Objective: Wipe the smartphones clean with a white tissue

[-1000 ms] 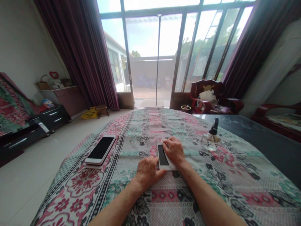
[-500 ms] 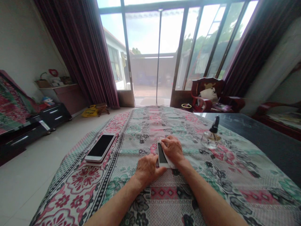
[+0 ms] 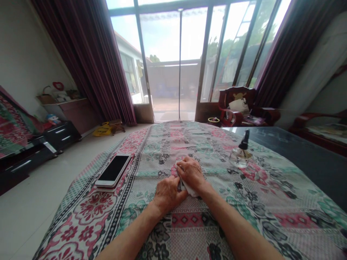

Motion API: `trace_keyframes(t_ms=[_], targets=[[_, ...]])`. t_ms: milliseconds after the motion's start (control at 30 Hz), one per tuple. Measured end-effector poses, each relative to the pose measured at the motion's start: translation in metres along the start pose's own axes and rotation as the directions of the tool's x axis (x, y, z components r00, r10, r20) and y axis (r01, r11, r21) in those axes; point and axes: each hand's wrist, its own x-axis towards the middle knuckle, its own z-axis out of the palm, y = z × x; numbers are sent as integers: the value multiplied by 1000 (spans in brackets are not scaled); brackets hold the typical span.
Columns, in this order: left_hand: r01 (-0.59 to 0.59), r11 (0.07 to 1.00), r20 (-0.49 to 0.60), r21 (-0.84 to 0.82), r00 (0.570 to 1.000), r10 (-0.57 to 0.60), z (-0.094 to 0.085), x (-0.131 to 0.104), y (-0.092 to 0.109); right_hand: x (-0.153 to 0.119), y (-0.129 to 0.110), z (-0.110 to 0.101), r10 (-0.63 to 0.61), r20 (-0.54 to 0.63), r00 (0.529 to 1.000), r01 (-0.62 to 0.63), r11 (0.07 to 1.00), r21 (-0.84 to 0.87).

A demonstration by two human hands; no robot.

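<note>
My left hand is closed on the near left edge of a white smartphone lying on the patterned tablecloth. Pressed over the phone's screen is my right hand, its fingers closed on a white cloth or tissue. Hand and cloth hide most of the phone. Off to the left lies another white smartphone, dark screen up, on top of a flat object. A clear round bottle with a black pump top stands to the right.
A dark tabletop adjoins the cloth on the right. Beyond it stands a carved wooden chair with things on its seat. Black drawers and a yellow bag are at left. Glass doors fill the far side.
My right hand with the cloth has moved left across the phone, covering the screen that showed before. The left hand keeps its hold. The view has shifted slightly.
</note>
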Motion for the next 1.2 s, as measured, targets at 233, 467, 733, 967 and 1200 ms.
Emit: trace_keyframes(t_ms=[233, 467, 733, 967, 1200], targets=[[-6, 1000, 18, 21, 1000, 6, -3, 0, 1, 4, 29, -2, 234, -72, 970, -235, 972, -5], [-57, 998, 65, -20, 996, 58, -10, 5, -5, 4, 54, 10, 186, -152, 971, -151, 965, 212], [-78, 992, 62, -97, 995, 84, -13, 6, -8, 6, 65, 9, 136, -114, 984, -95, 946, 309], [-70, 997, 31, -30, 997, 71, -7, 2, -3, -1, 78, 6, 74, -176, 982, 0, 923, 385], [-140, 990, 5, -25, 990, 141, -4, 3, -6, -5, 78, -1, 45, -134, 990, 13, 916, 400]])
